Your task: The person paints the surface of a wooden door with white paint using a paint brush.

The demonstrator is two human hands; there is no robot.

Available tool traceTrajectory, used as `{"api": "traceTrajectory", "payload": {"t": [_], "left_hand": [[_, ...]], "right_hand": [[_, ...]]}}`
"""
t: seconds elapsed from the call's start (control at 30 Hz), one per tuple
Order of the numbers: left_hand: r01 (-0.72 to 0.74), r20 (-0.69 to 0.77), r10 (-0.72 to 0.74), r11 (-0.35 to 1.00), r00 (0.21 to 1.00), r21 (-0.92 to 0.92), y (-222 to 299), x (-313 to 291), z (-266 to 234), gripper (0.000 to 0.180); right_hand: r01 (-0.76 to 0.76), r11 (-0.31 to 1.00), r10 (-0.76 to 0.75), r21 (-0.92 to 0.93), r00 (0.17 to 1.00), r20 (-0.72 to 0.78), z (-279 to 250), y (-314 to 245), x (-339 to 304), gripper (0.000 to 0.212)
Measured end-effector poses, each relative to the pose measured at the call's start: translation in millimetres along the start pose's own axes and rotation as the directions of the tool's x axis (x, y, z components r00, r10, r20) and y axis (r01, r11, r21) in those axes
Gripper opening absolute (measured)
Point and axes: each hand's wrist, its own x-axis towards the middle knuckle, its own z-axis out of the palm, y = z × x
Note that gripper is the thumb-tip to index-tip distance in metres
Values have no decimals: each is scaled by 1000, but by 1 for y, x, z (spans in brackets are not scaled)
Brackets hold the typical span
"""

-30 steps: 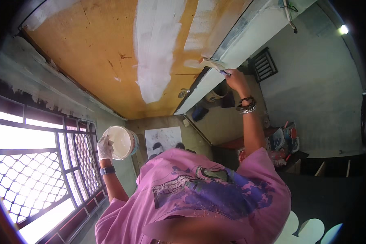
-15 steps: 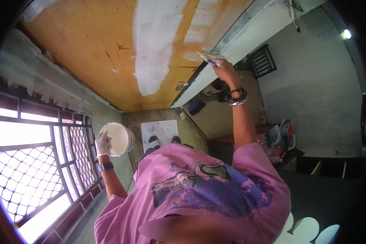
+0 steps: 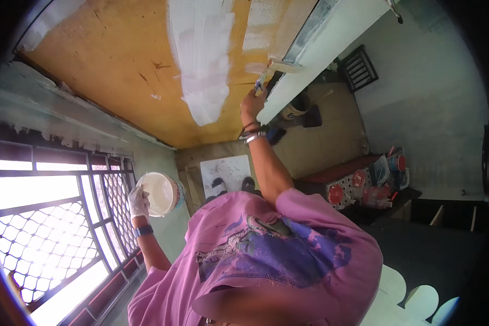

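My left hand (image 3: 139, 202), in a white glove, grips the rim of a round white paint bucket (image 3: 162, 194) held beside the window. Pale paint lies inside the bucket. My bare right hand (image 3: 253, 105) is closed round the handle of a paintbrush (image 3: 261, 79). Its bristle end points up at the edge of an orange-yellow panel (image 3: 130, 81), close to the pale frame beside it. Broad white paint strokes (image 3: 204, 65) run down the panel. Whether the bristles touch the surface, I cannot tell.
A barred window (image 3: 43, 233) fills the left side. Under me lies a white board (image 3: 228, 167) on the floor, at my feet. Beyond the frame stand a bucket (image 3: 296, 107) and a dark vent grille (image 3: 358, 69). Cluttered containers (image 3: 376, 196) sit on a low surface at right.
My right hand with the paintbrush has moved left and slightly down, in toward the panel's edge. The whole view has shifted a little; my left hand still holds the bucket.
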Motion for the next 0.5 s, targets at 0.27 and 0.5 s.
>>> {"api": "traceTrajectory", "payload": {"t": [0.27, 0.5], "left_hand": [[-1, 47, -1, 999, 999, 45, 12, 15, 3, 16], [-23, -22, 23, 1000, 999, 9, 3, 4, -15, 15]], "right_hand": [[-142, 957, 105, 253, 982, 154, 43, 140, 55, 26], [120, 979, -186, 163, 851, 491, -45, -5, 42, 30]]}}
